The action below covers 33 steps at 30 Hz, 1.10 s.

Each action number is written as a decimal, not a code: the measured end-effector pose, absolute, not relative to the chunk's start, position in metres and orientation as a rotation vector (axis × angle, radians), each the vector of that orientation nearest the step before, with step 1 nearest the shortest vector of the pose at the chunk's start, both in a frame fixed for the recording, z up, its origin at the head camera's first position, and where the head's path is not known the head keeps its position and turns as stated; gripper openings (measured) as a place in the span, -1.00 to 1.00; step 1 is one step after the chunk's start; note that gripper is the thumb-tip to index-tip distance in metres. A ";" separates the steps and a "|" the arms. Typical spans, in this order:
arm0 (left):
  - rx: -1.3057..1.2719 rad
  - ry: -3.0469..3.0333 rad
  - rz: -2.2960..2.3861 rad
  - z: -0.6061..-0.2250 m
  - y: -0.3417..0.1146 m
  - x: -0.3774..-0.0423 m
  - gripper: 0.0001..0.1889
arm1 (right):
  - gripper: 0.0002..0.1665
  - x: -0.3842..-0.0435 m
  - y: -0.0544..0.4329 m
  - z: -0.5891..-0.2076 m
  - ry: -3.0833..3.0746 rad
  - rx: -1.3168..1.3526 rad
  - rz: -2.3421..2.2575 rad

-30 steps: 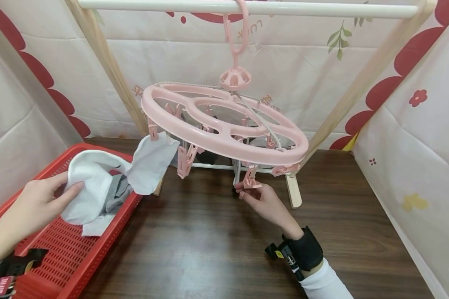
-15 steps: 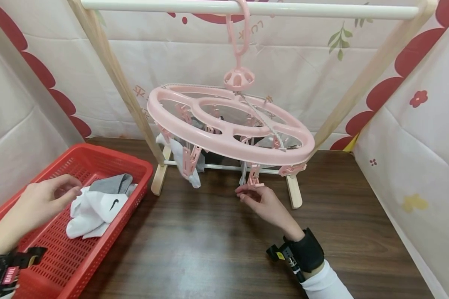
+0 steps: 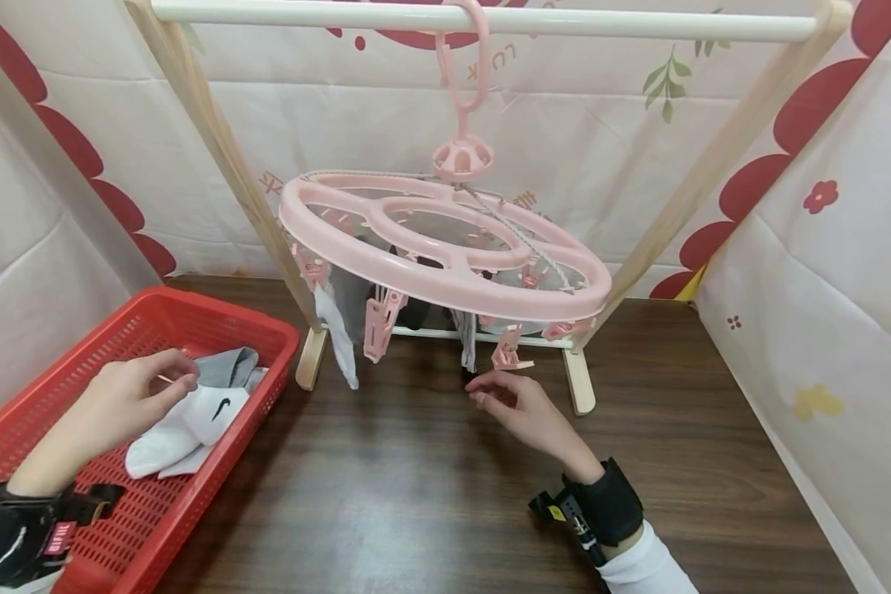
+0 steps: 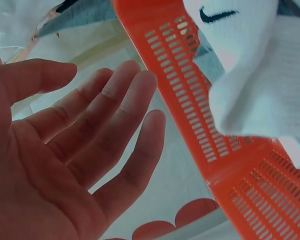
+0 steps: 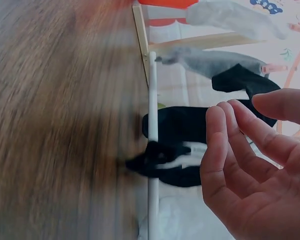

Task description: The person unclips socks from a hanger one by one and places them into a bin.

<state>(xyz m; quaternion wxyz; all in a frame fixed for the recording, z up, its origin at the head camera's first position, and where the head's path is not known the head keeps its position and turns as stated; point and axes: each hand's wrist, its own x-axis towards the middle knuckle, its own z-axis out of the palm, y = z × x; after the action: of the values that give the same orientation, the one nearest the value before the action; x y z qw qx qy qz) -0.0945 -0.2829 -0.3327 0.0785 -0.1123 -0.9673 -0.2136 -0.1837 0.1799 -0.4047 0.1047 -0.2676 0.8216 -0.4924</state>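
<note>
Over the red basket [image 3: 291, 334], my left hand [image 3: 129, 404] hangs with loosely bent fingers and nothing between them. Close by it in the basket lie a white sock with a black swoosh [image 3: 211, 412] and a grey sock [image 3: 226, 369]. My right hand [image 3: 523, 412] is just below a pink clip [image 3: 511, 351] at the front of the round pink hanger [image 3: 416, 276]. Its fingers are relaxed and hold nothing in the right wrist view. From the hanger's left clip dangles a white sock [image 3: 336, 334], seen edge-on. Black socks [image 5: 182, 125] and a grey sock [image 5: 205, 60] hang farther in.
The hanger hooks over a white rail [image 3: 601, 21] between wooden legs [image 3: 223, 148]. A lower white bar [image 5: 153, 110] runs behind the hanging socks. An unloaded pair of clips [image 3: 384, 322] hangs at the front left. Printed cloth walls surround the dark wooden table [image 3: 386, 495].
My left hand has released a white sock, which lies in the basket. The hanger has swung and its hanging white sock has turned edge-on. My right hand has barely moved.
</note>
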 end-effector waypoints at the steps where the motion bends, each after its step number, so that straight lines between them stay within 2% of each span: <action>1: -0.349 -2.894 -0.637 -0.333 -0.281 -0.095 -0.81 | -0.77 -0.184 0.181 -0.405 2.423 -0.783 -1.451; 20: -0.593 -2.881 -0.736 -0.325 -0.222 -0.121 -0.86 | -0.77 -0.180 0.190 -0.414 2.424 -0.901 -1.487; 33: -0.687 -2.884 -0.889 -0.326 -0.192 -0.140 -0.82 | -0.77 -0.178 0.193 -0.415 2.419 -0.782 -1.474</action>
<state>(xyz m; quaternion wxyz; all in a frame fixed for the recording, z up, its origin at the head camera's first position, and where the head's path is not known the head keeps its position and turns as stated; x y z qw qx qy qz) -0.1399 -0.1920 -0.3265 0.0234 -0.2219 -0.9315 -0.2873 -0.1779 0.1932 -0.4154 0.1014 -0.2648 0.8189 -0.4990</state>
